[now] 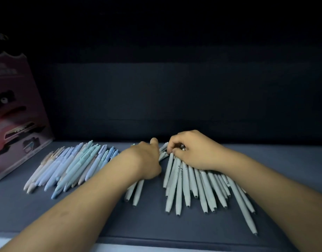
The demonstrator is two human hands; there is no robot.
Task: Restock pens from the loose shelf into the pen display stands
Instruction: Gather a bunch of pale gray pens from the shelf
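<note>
A: What's hard to see?
B: The left hand [147, 159] hides its own fingers, so I can't tell its grip. The pink box [16, 115] at the left edge is cut off and blurred.
A: Counts?
B: Two heaps on the shelf [156, 224]: pastel pens [71, 166] centre-left and grey pens [193, 188] centre-right, too overlapped to count.
A: The right hand [193, 151]?
B: Its fingers are curled, pinching the grey pens' upper ends, and the heap fans out below it.

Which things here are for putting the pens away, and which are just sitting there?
For the job:
- grey pens
- blue and beige pens
- left hand, lying on a few grey pens
- right hand, fingers curled at the grey pens' tops
- dark shelf they lie on

Just lying about:
- pink box, standing at the shelf's left end

No display stand is in view.
</note>
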